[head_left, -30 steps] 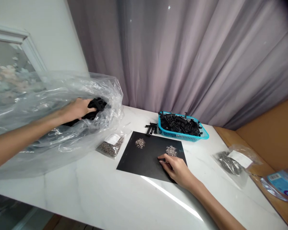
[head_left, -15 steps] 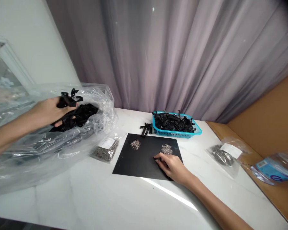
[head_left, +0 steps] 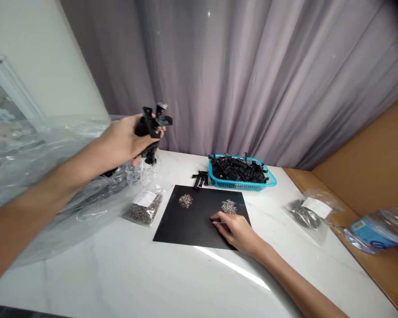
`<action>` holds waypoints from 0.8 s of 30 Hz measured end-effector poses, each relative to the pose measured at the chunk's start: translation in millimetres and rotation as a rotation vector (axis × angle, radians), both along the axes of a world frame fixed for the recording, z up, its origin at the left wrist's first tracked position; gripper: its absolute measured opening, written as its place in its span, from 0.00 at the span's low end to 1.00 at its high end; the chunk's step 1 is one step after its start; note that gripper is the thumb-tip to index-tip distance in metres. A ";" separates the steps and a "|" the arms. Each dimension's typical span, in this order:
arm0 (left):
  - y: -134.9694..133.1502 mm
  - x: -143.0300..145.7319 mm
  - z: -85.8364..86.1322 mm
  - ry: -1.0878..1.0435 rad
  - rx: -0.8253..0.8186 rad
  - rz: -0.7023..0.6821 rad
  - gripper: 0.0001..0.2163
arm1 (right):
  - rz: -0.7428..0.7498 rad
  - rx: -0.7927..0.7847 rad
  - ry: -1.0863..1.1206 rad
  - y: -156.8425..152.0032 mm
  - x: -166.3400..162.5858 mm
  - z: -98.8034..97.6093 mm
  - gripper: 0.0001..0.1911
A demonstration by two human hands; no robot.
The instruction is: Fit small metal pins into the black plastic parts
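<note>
My left hand (head_left: 129, 139) is closed round several black plastic parts (head_left: 154, 126), held in the air beside the large clear plastic bag (head_left: 53, 132). My right hand (head_left: 235, 229) rests on the black mat (head_left: 192, 225), its fingers pinching a thin, shiny, needle-like tool (head_left: 219, 222) whose exact kind I cannot make out. Just beyond those fingers lies a heap of tiny silvery metal pieces (head_left: 229, 206). A second such heap (head_left: 185, 200) sits on the mat's left side.
Behind the mat stands a blue basket (head_left: 243, 183) full of black parts, with a few loose parts (head_left: 201, 178) at its left. Bags of small metal pieces lie left (head_left: 144, 207) and right (head_left: 305, 214). A plastic bottle (head_left: 378, 232) lies far right.
My left hand has come up out of the plastic bag and moved right, carrying the black plastic parts. My right hand has stayed in place on the mat.
</note>
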State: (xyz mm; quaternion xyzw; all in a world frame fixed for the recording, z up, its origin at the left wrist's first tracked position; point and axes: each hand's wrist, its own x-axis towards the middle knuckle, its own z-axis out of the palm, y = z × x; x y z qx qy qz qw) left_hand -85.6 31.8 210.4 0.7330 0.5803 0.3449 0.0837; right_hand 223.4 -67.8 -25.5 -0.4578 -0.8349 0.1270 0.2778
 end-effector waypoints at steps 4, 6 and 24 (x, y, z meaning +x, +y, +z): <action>-2.2 45.1 -10.5 0.037 -0.059 -0.157 0.18 | 0.014 0.002 0.003 1.6 -0.7 -0.8 0.09; 6.2 61.3 -21.4 0.044 -0.094 -0.148 0.15 | 0.014 0.000 0.001 2.3 -1.1 -0.9 0.09; 75.9 110.6 -157.8 0.562 -0.134 -0.002 0.18 | 0.016 0.019 -0.053 3.3 0.1 3.7 0.09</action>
